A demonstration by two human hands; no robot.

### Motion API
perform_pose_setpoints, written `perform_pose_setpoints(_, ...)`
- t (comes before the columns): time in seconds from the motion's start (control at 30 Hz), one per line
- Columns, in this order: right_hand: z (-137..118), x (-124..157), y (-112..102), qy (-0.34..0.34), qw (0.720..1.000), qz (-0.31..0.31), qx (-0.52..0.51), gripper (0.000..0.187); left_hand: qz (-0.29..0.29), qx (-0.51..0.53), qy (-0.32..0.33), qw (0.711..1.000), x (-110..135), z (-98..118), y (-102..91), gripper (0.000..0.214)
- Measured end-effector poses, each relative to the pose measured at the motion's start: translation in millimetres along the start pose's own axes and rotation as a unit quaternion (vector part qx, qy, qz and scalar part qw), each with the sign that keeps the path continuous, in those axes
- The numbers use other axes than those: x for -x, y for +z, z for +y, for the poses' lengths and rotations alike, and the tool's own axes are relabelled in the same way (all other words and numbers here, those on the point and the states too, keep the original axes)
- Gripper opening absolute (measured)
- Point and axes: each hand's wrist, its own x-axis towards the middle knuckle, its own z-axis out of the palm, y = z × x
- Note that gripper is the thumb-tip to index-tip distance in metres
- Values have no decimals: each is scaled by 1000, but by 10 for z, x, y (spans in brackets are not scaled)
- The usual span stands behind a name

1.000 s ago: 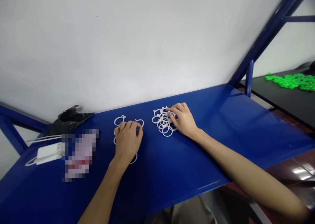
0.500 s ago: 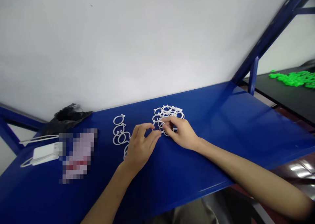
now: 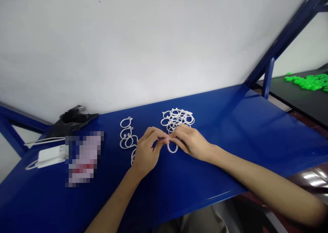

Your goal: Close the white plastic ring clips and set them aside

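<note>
Between my two hands hangs a white ring [image 3: 173, 152], its upper part pinched where the fingertips meet. My left hand [image 3: 151, 147] closes thumb and forefinger on it from the left. From the right, my right hand [image 3: 191, 140] grips the same ring, its fingertips touching or almost touching those of the left. Just beyond the right hand lies a pile of white rings [image 3: 176, 117] with small knobs. Several more white rings [image 3: 126, 133] lie in a loose column left of my left hand, the nearest partly hidden by it.
The blue tabletop [image 3: 230, 123] meets a pale wall. On the left lie a black plastic bag [image 3: 77, 118], a white box-like item with a cord [image 3: 51, 156] and a blurred pinkish packet [image 3: 88, 154]. Green pieces [image 3: 310, 81] cover a black table at right, past a blue frame post [image 3: 269, 77].
The white ring has come away from the pile toward me and now hangs below my fingertips. My left hand has closed its pinch, and both hands have come together. The view has shifted slightly.
</note>
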Motion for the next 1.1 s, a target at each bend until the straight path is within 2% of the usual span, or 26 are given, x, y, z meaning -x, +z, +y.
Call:
perform_pose_setpoints(0.2, -44, -12, -61, -24, 998, -32, 54, 31, -10, 40, 0, 999, 32, -30, 38, 14)
perform_pose_setpoints(0.47, -76, 14, -105, -88, 989, -38, 112, 34, -14, 56, -25, 998, 76, -15, 46, 14)
perform_pose_setpoints(0.63, -75, 3, -146, -101, 985, -37, 139, 32, -10, 14, -34, 999, 37, -47, 25, 15)
perform_pose_setpoints(0.73, -2, -10, -235, -48, 984, -6, 172, 28, -9, -98, -69, 993, 3, -55, -30, 24)
perform_pose_setpoints(0.87, 201, 7, -368, 87, 970, 51, 222, 26, -43, -301, -109, 946, 8, -19, -92, 29)
perform_pose_setpoints(1.0, 341, 24, -411, 151, 968, 2, 200, 25, -109, -398, -147, 899, 75, 1, -59, 27)
perform_pose_setpoints(1.1, 331, 5, -397, 161, 973, -37, 162, 22, -123, -404, -143, 895, 122, -20, -1, 22)
